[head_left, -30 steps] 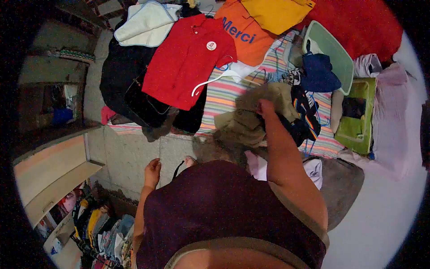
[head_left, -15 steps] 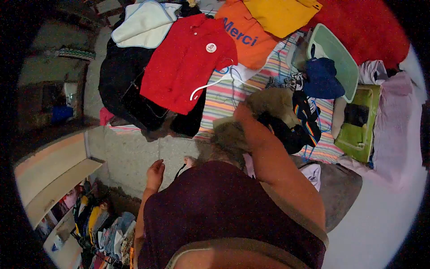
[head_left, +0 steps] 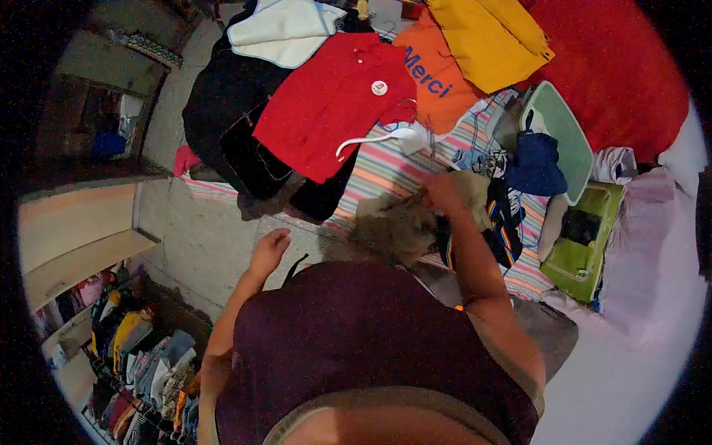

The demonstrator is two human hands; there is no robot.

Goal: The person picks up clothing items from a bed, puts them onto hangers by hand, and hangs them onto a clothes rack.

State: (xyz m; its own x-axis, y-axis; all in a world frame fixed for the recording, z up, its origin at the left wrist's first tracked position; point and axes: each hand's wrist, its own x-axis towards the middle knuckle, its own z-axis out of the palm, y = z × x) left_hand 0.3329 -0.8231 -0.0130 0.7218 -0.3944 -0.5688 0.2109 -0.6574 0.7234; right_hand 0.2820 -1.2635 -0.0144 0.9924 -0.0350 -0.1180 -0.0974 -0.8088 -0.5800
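My right hand [head_left: 443, 193] reaches down to the bed and is closed on a khaki garment [head_left: 397, 226], whose cloth spreads to both sides of the fingers; the fingertips are dim and blurred. My left hand [head_left: 271, 248] hangs in the air over the floor, fingers loosely bent and slightly apart, with nothing in it. Just beyond the khaki garment lies a white hanger [head_left: 374, 139]. A black garment with rainbow stripes [head_left: 504, 222] lies right of my right forearm. A red shirt [head_left: 337, 104] with a round white sticker lies ahead, on black clothes [head_left: 215, 111].
A striped sheet [head_left: 378, 174] covers the bed. Orange [head_left: 430, 70] and yellow [head_left: 489, 41] garments lie at the back, beside a red cover [head_left: 615, 74]. A pale green basin [head_left: 560, 133] and a green container [head_left: 582, 241] stand right. Shelved clothes [head_left: 144, 363] are lower left.
My right hand has moved right and the khaki garment is now more spread out. My left hand has risen slightly. The view has turned and shifted a little.
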